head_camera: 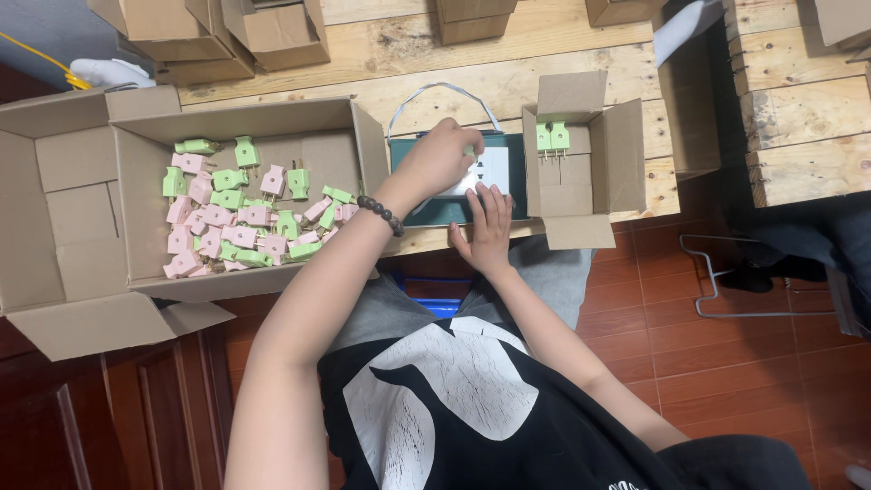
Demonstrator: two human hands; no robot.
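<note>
— Green plugs: how many sit in the small carton (626, 145)?
— Two (552, 138), side by side, prongs down. The large carton (82, 181) holds dozens, pink and green, too jumbled to count.
— And the hands?
— The left hand (442, 156) curls over a green plug (471, 151) on the teal tester box (508, 172); whether it grips cannot be told. The right hand (485, 227) lies open, flat, steadying that box.

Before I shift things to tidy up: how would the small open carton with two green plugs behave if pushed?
The small carton probably slides easily and feels light: thin cardboard, only two green plugs inside. Its open flaps likely flex.
</note>
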